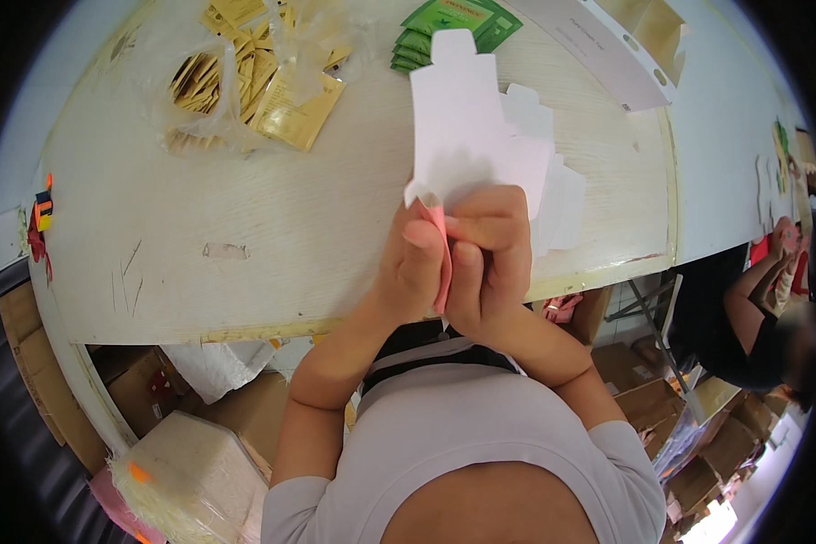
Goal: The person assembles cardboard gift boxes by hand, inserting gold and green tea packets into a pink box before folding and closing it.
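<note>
Close to my body, over the table's near edge, both hands meet at a narrow pink piece of folded card (443, 258) with a pale upper end. My left hand (406, 267) is closed on its left side, the thumb lying along it. My right hand (492, 254) pinches it from the right with curled fingers. Most of the card is hidden by my fingers. Just beyond my hands, overlapping flat white carton blanks (458, 109) with cut tabs fan out to the right. Whether the top blank touches my hands I cannot tell.
Gold sachets (295, 113) in a clear plastic bag lie at the far left. Green packets (458, 23) are stacked beyond the blanks. A long white box (598, 50) stands far right on the white table (154, 263). Another person (743, 317) sits at right; cardboard boxes (653, 399) stand below.
</note>
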